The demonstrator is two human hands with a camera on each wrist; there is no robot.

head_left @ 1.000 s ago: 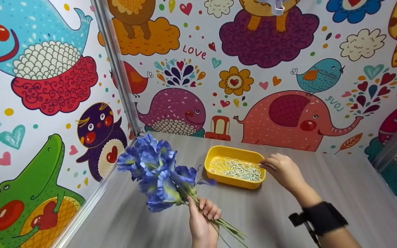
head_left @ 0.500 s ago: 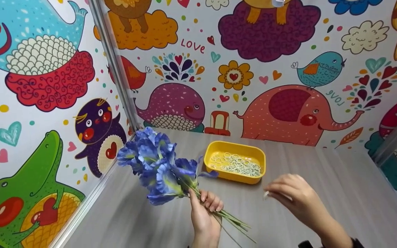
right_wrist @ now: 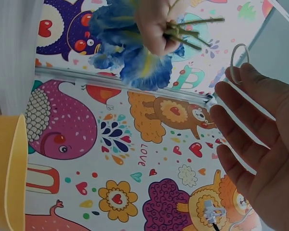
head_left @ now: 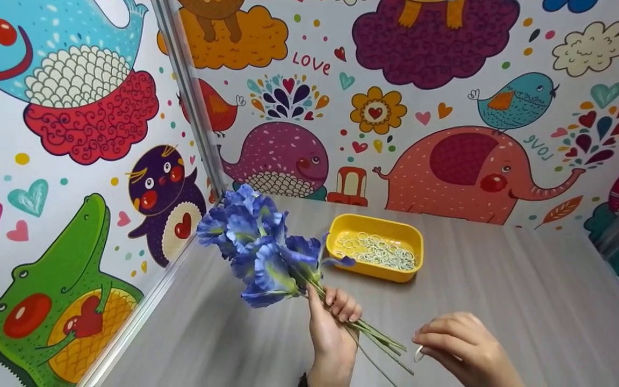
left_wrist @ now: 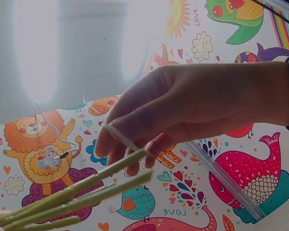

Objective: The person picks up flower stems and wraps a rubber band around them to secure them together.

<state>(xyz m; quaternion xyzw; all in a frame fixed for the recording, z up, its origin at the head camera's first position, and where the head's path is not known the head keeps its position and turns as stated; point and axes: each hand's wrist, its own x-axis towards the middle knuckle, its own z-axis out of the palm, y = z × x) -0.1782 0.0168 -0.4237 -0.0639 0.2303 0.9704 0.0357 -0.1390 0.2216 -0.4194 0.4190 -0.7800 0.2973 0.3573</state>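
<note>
My left hand point(head_left: 336, 330) grips a bunch of blue iris-like flowers point(head_left: 264, 250) by their green stems point(head_left: 382, 337). The blooms point up and left, and the cut stem ends stick out lower right. Between thumb and fingers, my right hand point(head_left: 468, 346) pinches a pale rubber band point(head_left: 418, 353), just right of the stem ends and apart from them in the head view. The right wrist view shows this band point(right_wrist: 232, 67) as a loop at the fingertips. Behind the bouquet sits a yellow box point(head_left: 376, 272) with many loose rubber bands point(head_left: 387, 252) inside.
The box stands on a grey wood-grain tabletop point(head_left: 481, 269). Cartoon-printed walls point(head_left: 336, 107) enclose the back and left, joined by a metal corner strip point(head_left: 188, 102). A white hook with a cord point(left_wrist: 49, 159) hangs on a wall.
My right hand has come away from the yellow box with a rubber band, moving down and toward the stems. The left hand keeps its hold on the flowers.
</note>
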